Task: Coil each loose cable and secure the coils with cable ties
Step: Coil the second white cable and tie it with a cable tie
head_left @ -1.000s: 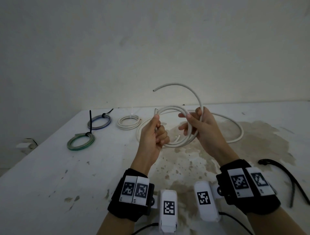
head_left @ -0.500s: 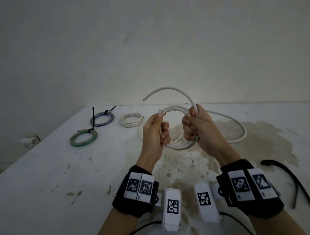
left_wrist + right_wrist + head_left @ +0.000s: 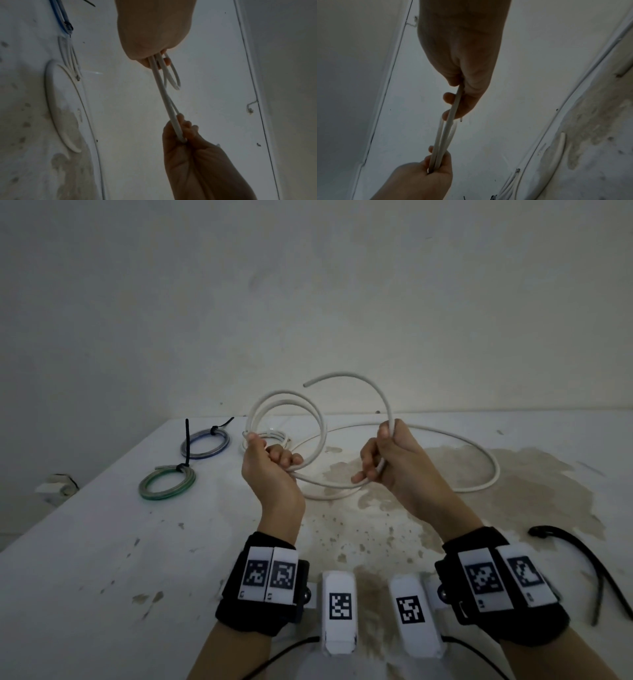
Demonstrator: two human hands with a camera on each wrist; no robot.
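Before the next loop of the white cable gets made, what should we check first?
1. Left hand grips the loops already made: ok.
2. Right hand grips the white cable: ok.
3. Cable left on the table lies free of knots: ok.
4. Loops match in size: not ok, they spread apart.
5. Loose black cable tie is within reach: ok, beside the right wrist.
6. Cable's far end is free: cannot tell.

The hands (image 3: 274,470) (image 3: 390,460) have spread apart, stretching the white cable (image 3: 322,436) loops wider.
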